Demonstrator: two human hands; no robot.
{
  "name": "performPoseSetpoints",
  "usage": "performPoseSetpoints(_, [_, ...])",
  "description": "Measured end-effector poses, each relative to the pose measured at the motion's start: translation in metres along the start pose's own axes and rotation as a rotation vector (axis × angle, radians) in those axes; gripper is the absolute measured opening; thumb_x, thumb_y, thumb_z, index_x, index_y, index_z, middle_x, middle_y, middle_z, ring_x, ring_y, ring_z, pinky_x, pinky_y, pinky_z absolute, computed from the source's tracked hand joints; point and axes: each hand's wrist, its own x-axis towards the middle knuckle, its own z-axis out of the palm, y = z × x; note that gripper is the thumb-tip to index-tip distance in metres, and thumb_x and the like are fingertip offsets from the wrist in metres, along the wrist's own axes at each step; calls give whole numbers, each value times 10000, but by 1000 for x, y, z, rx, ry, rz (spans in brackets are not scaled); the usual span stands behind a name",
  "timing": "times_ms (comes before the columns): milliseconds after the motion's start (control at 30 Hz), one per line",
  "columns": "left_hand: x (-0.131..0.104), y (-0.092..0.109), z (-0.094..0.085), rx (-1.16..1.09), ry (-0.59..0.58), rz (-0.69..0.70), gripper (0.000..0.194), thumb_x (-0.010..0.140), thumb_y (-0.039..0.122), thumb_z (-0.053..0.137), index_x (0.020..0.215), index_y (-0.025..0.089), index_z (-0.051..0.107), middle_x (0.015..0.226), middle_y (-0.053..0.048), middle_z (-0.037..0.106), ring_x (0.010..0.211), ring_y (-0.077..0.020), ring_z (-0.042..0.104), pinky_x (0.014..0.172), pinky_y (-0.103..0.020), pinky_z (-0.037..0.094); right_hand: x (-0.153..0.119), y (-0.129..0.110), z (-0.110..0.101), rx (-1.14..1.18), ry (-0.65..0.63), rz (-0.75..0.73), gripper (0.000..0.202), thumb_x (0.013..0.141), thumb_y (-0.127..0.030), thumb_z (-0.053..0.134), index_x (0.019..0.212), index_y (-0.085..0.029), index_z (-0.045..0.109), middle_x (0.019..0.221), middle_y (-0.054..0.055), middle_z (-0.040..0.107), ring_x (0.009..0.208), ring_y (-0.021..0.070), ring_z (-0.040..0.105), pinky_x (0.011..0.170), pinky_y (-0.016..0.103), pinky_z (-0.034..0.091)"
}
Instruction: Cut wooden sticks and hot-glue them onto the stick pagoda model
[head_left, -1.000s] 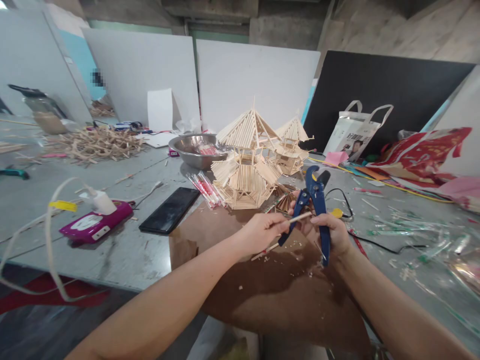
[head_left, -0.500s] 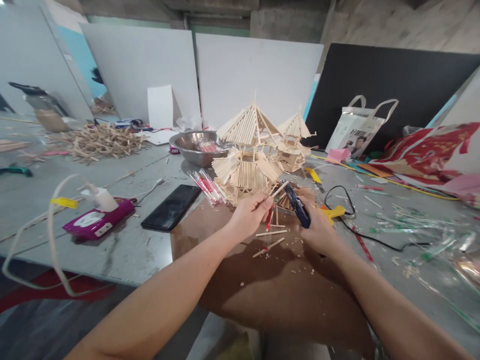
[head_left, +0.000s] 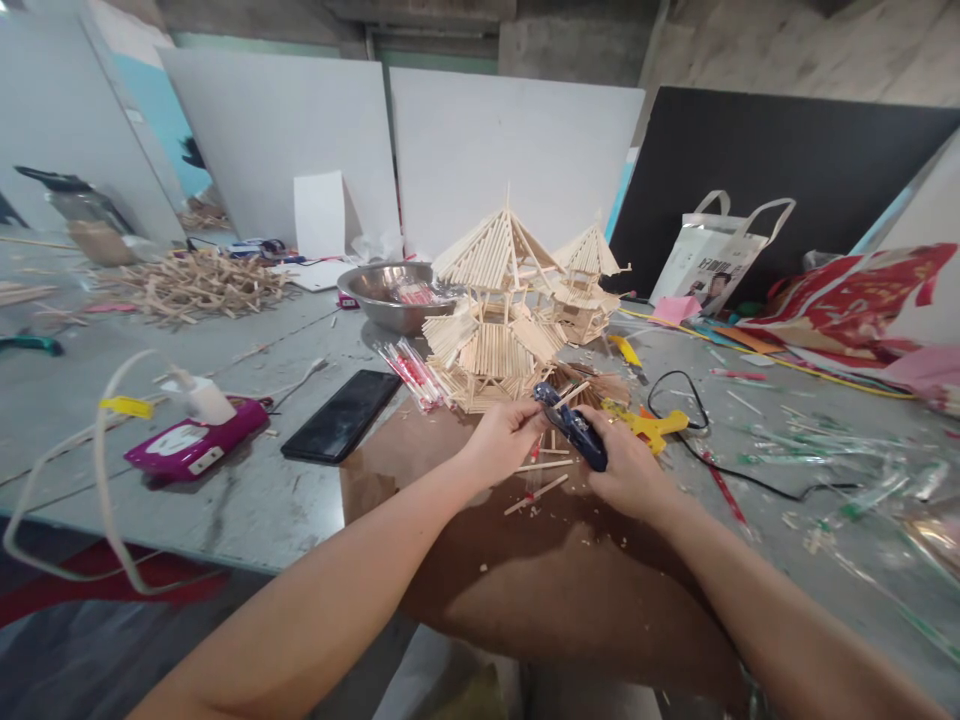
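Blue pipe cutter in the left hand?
No, the right hand grips the blue pipe cutter at its handle end.

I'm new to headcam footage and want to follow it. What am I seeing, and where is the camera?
There is no machine here, just a person's two bare hands. The camera sits on their head, looking forward and down, so the forearms reach in from the bottom.

The right hand grips a dark blue cutter. The left hand is right beside it and seems to pinch a thin stick at the cutter's head.

On the grey table lie a phone, a purple power strip and a yellow glue gun. Farther back stand a metal bowl and two wooden models with pointed roofs, one in front, one behind.
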Motion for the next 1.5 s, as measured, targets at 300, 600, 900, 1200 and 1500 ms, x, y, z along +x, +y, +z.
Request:
performPoseSetpoints(300, [0,0,-1,54,-20,-22,325,790,327,363,536,145,452,462,44,382,471,-69,362,475,-197,287,0,-4,-2,-31,-33,54,593,561,-135,457,1149,-142,378,1037,113,547,934,249,504,771,351,375])
performPoseSetpoints(600, [0,0,-1,98,-17,-23,336,788,350,364,538,147,459,458,45,373,469,-70,361,470,-196,284,0,-3,0,-51,-19,55,551,573,-123,463,1119,-153,399,982,105,566,890,238,514,749,341,368])
performPoseSetpoints(900, [0,-1,0,145,-11,-6,349,795,356,353,534,149,454,468,34,401,503,-84,376,493,-203,282,2,-4,2,1,-40,89,566,559,-85,431,1121,-121,377,1017,126,539,924,236,496,780,340,366])
performPoseSetpoints(1200, [-2,-4,3,153,-16,-32,377,805,381,321,534,150,444,471,21,438,476,-83,400,484,-205,291,1,-4,-1,12,-32,88,456,609,-159,441,1064,-139,413,940,102,563,869,238,517,742,339,380])
performPoseSetpoints(1500, [-3,-11,8,263,74,-10,305,807,344,334,689,145,532,556,8,488,541,-98,427,534,-212,321,0,-6,0,-27,-19,95,411,624,-173,432,1034,-147,429,907,94,573,834,233,531,713,327,387])
